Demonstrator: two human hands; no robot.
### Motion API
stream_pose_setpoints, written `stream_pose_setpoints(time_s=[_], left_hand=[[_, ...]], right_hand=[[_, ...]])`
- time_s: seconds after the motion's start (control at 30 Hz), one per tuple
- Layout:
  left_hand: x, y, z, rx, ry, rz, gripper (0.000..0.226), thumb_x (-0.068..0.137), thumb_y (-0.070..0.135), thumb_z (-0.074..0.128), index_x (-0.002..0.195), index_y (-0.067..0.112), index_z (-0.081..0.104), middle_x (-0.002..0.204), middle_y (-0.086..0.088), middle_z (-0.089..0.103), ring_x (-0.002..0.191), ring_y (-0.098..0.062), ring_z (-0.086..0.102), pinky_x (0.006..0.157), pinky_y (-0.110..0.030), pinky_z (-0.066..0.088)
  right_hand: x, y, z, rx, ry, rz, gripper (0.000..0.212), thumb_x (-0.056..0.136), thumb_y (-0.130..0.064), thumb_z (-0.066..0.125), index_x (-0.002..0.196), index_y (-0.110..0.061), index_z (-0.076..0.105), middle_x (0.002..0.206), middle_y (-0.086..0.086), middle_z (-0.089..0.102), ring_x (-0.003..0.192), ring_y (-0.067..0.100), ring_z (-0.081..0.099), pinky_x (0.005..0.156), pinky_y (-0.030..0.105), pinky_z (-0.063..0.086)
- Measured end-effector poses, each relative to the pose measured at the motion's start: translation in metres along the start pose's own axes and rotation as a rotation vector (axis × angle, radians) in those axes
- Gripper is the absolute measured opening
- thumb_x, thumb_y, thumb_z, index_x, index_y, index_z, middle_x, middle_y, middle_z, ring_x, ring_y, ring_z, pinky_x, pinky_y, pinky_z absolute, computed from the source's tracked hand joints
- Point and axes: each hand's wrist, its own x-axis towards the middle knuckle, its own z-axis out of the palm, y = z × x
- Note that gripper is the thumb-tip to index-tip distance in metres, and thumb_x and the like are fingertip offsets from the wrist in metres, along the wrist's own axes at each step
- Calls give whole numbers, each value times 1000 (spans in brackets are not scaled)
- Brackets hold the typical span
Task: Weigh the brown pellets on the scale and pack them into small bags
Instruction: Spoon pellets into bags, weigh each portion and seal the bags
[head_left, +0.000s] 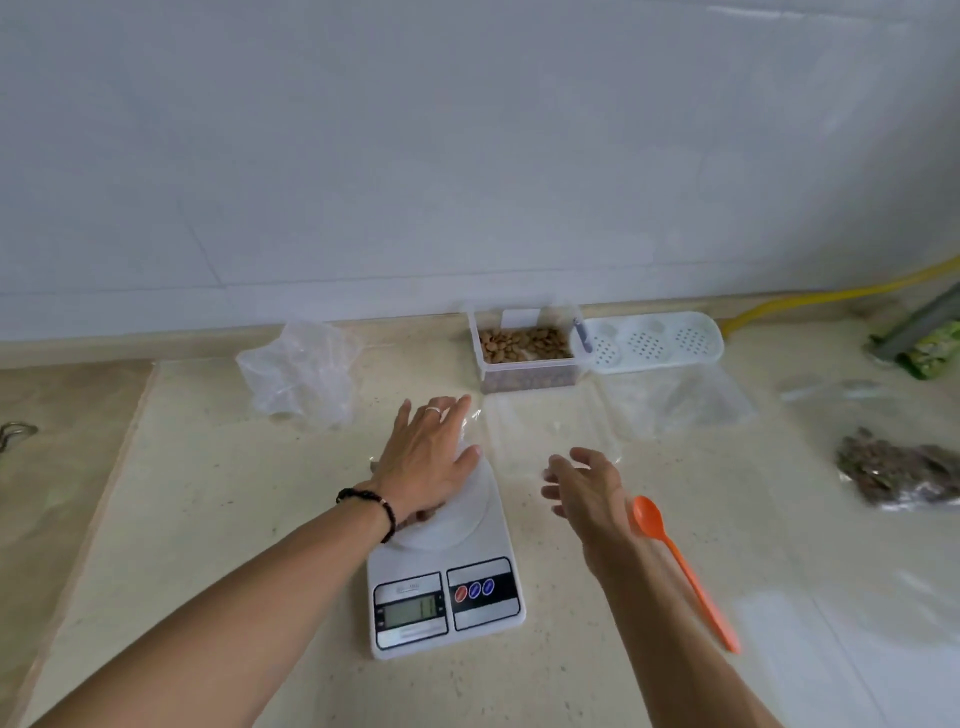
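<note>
Pellets (524, 344) (boxed) — beyond both hands (431, 457)

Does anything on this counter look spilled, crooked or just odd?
No spill shows. The white lid lies off the pellet container, beside it by the wall. The orange spoon lies loose on the counter, right of the scale. The left hand rests flat over the scale's platform, which would upset any reading.

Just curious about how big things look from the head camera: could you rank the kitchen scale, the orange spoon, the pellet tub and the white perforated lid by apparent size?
1. Kitchen scale, though nearest the camera.
2. White perforated lid.
3. Pellet tub, close to the lid; unsure.
4. Orange spoon, long but thin.
</note>
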Motion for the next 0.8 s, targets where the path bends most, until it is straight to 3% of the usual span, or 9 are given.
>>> stream_pose_setpoints(time_s=[0.17, 0.3, 0.43, 0.53, 0.63, 0.7, 0.8], left_hand=[[27, 2, -1, -233, -47, 23, 59, 92, 40, 49, 143, 15, 35, 125, -10, 55, 117, -25, 54, 104, -41, 37], [31, 7, -32, -551, 68, -77, 51, 88, 34, 65, 133, 17, 48, 96, -1, 58, 84, -17, 59, 79, -29, 50], [30, 16, -75, -758, 60, -81, 21, 91, 33, 65, 105, 18, 60, 71, 7, 59, 57, -6, 55, 61, -27, 51], [23, 26, -106, -893, 80, -112, 10, 94, 22, 62, 91, 12, 63, 68, 6, 61, 57, -8, 57, 59, -24, 51], [15, 32, -132, -988, 115, -128, 14, 93, 18, 63, 80, 12, 64, 66, 3, 63, 61, -13, 59, 64, -29, 54], [12, 37, -147, -1022, 148, -129, 13, 92, 17, 64, 81, 10, 65, 65, 1, 64, 63, -14, 59, 69, -34, 55], [7, 47, -170, -1095, 181, -104, 12, 92, 12, 65, 79, 10, 65, 63, 2, 65, 64, -16, 60, 69, -31, 56]], right_hand=[[6, -13, 10, 50, -43, 5, 34, 87, -4, 66, 121, -5, 58, 91, 9, 72, 74, 16, 67, 62, 23, 52], [5, -38, 4, 49, -48, -103, 20, 84, -5, 69, 103, -10, 66, 85, 9, 74, 67, 13, 64, 60, 21, 52], [-5, -68, 2, 59, -94, -239, 13, 82, -8, 70, 94, -12, 70, 79, 7, 73, 69, 15, 65, 65, 25, 54], [-18, -92, -1, 178, -191, -291, 4, 84, -6, 67, 83, -6, 71, 74, 9, 67, 68, 18, 60, 69, 30, 52], [-31, -113, -6, 256, -266, -301, 17, 87, -6, 65, 71, -6, 69, 71, 13, 57, 66, 20, 51, 64, 29, 47], [-39, -127, -9, 237, -253, -321, 24, 88, -12, 65, 64, -11, 69, 69, 12, 56, 66, 19, 50, 61, 27, 45], [-51, -146, -15, 212, -200, -444, 25, 88, -13, 66, 64, -6, 63, 64, 10, 53, 64, 19, 48, 61, 29, 43]])
